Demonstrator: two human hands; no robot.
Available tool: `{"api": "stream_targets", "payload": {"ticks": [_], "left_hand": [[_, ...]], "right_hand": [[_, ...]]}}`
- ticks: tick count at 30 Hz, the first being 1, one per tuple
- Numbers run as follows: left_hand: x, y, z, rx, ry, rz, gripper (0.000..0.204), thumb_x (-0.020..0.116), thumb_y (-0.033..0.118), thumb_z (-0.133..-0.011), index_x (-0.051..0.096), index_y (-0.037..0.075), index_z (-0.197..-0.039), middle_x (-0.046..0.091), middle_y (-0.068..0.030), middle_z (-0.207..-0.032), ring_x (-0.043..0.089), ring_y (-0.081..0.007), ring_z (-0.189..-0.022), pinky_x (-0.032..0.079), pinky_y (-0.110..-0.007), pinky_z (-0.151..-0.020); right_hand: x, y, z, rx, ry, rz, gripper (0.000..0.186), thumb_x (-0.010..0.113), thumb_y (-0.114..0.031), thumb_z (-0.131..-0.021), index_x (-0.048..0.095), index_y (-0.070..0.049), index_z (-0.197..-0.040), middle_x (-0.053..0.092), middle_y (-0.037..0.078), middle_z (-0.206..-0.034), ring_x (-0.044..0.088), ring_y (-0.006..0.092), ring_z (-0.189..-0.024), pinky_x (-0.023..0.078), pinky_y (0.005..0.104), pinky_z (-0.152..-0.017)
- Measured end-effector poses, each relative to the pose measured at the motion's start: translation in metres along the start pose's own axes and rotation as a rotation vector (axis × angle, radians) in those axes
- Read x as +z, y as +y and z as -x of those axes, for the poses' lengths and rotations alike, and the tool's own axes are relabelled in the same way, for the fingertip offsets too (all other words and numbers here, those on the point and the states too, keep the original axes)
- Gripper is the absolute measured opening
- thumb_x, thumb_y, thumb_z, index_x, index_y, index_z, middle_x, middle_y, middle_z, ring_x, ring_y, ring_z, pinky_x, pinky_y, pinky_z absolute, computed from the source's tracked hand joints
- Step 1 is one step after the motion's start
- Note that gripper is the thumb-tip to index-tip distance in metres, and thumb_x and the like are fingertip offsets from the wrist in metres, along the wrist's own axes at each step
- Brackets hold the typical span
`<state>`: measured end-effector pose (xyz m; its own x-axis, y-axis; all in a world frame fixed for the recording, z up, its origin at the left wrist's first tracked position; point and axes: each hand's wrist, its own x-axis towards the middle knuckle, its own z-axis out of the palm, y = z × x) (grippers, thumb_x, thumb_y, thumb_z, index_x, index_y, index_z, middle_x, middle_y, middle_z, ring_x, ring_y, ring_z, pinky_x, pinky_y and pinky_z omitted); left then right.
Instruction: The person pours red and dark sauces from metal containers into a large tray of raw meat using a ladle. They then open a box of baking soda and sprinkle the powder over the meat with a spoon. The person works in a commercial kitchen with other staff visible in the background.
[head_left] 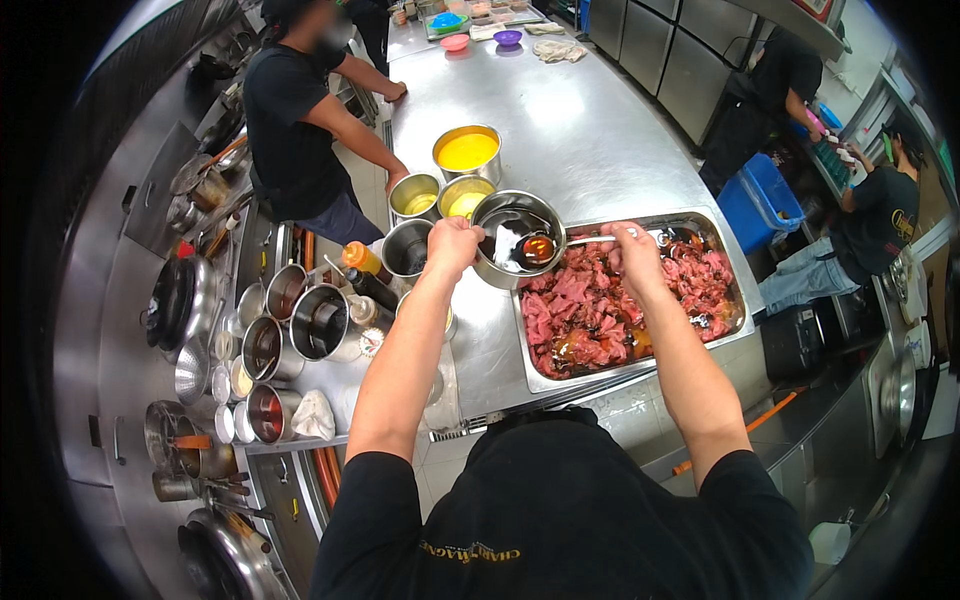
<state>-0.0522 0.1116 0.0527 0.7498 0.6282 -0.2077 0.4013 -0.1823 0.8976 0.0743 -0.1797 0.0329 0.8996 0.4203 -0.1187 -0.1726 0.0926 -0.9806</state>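
Observation:
My left hand (455, 248) is closed on the rim of a steel pot (498, 274), which is tilted near the left end of a tray. In my right hand (634, 255) is the handle of a steel ladle (588, 240). The ladle's bowl is inside the pot and contains dark liquid. Raw sliced red meat (575, 310) fills much of the rectangular steel tray (522, 348), with dark liquid and some yellow among the pieces. My right hand is above this meat.
Yellow liquid fills a steel pot (467, 152) beyond mine, with smaller pots beside it. Several sauce pots (320, 322) and squeeze bottles (362, 257) crowd the left. A person (300, 120) leans on the table at far left. A blue bin (752, 205) stands right.

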Motion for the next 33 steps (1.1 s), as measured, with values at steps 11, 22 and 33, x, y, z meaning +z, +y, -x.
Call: {"api": "stream_targets", "payload": {"ticks": [11, 22, 33], "left_hand": [[-0.048, -0.029, 0.012, -0.035, 0.068, 0.039, 0.014, 0.066, 0.007, -0.084, 0.057, 0.007, -0.073, 0.061, -0.0026, -0.071, 0.063, -0.016, -0.063, 0.056, -0.033, -0.057], [-0.045, -0.039, 0.008, 0.019, 0.114, 0.042, 0.018, 0.069, 0.011, -0.079, 0.06, 0.0, -0.068, 0.063, -0.0099, -0.062, 0.062, -0.0192, -0.053, 0.05, -0.037, -0.052], [-0.051, -0.041, 0.01, -0.001, 0.083, 0.005, 0.012, 0.066, 0.007, -0.082, 0.06, 0.005, -0.073, 0.063, -0.0039, -0.071, 0.062, -0.0148, -0.061, 0.055, -0.033, -0.055]], "right_hand": [[-0.027, 0.023, -0.008, -0.222, -0.03, 0.391, 0.023, 0.059, -0.021, -0.102, 0.07, -0.004, -0.111, 0.069, 0.004, -0.082, 0.05, 0.0051, -0.056, 0.04, 0.0216, -0.051], [0.05, 0.011, 0.014, -0.266, -0.137, 0.331, 0.023, 0.06, -0.023, -0.102, 0.072, -0.006, -0.11, 0.07, 0.002, -0.08, 0.05, 0.0036, -0.056, 0.042, 0.0215, -0.052], [0.0, 0.012, -0.005, 0.038, 0.091, -0.122, 0.016, 0.06, -0.021, -0.101, 0.067, -0.007, -0.105, 0.065, 0.001, -0.074, 0.047, 0.0043, -0.05, 0.033, 0.0202, -0.042]]}}
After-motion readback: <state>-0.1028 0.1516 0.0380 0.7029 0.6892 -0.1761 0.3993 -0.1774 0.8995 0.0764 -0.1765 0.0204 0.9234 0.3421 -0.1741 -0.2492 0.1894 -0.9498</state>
